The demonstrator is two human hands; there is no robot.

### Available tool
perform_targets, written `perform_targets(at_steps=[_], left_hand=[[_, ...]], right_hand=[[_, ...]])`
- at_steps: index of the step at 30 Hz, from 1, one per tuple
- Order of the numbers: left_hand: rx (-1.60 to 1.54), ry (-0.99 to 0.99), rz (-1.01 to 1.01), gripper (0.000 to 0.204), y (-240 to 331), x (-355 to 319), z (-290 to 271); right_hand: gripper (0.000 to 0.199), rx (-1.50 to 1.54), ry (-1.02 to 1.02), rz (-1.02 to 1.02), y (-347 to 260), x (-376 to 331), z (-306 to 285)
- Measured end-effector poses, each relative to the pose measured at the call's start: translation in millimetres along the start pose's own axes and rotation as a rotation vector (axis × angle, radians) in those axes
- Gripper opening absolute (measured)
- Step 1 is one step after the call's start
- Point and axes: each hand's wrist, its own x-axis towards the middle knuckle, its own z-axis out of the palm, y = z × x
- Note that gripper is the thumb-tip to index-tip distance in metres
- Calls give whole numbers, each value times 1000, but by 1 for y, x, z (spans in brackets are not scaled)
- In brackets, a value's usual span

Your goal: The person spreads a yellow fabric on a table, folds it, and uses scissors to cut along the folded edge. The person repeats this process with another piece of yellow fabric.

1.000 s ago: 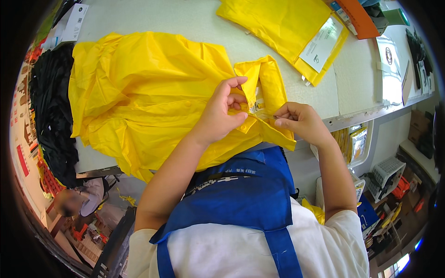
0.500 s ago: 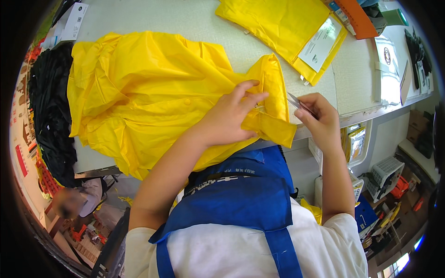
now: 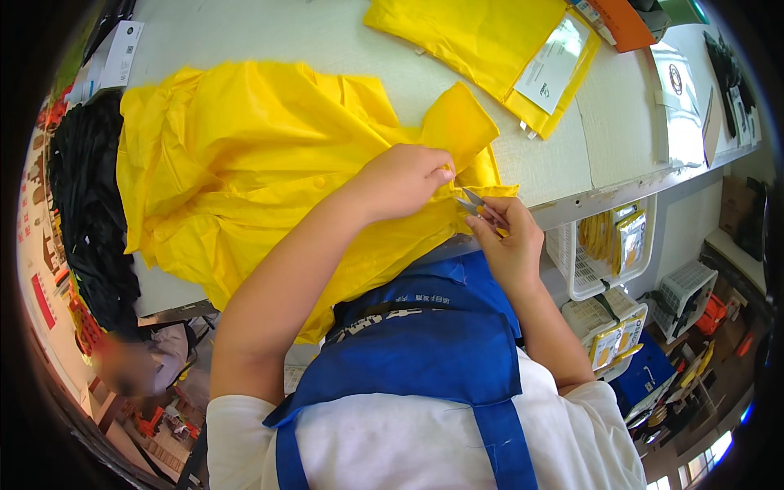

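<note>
A large yellow raincoat [image 3: 245, 171] lies spread over the pale worktable [image 3: 310, 41] and hangs off its near edge. My left hand [image 3: 404, 180] pinches a fold of the raincoat near a raised flap of the fabric. My right hand [image 3: 510, 245] holds small metal thread snips [image 3: 474, 200], their points touching the yellow fabric just right of my left fingers. I wear a blue apron [image 3: 433, 343] over a white shirt.
A folded yellow garment in a clear bag [image 3: 498, 57] lies at the table's far right. Black garments [image 3: 86, 204] hang at the left. White wire baskets [image 3: 604, 245] with yellow packets stand under the table edge at right. Another person sits at lower left.
The small strip of raincoat held between both hands has been let down onto the table edge. My right hand dropped lower and now points the snips at the fabric.
</note>
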Motion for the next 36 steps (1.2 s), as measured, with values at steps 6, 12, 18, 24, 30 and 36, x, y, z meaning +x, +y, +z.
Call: perform_targets(at_steps=[6, 12, 18, 24, 30, 36], left_hand=[[-784, -192, -237, 19, -12, -8, -1], [-1153, -164, -167, 18, -9, -25, 8], [-1096, -95, -128, 14, -8, -31, 13], [-1001, -16, -104, 9, 8, -34, 13], [-1015, -11, -106, 8, 5, -32, 14], [-923, -8, -109, 8, 7, -31, 12]], right_hand=[[28, -6, 79, -117, -15, -4, 3], [27, -23, 103, -56, -29, -7, -1], [26, -17, 113, -75, -34, -11, -1], [22, -90, 116, -188, -34, -8, -7], [24, -43, 111, -156, -34, -7, -17], [26, -20, 54, -128, -27, -3, -18]])
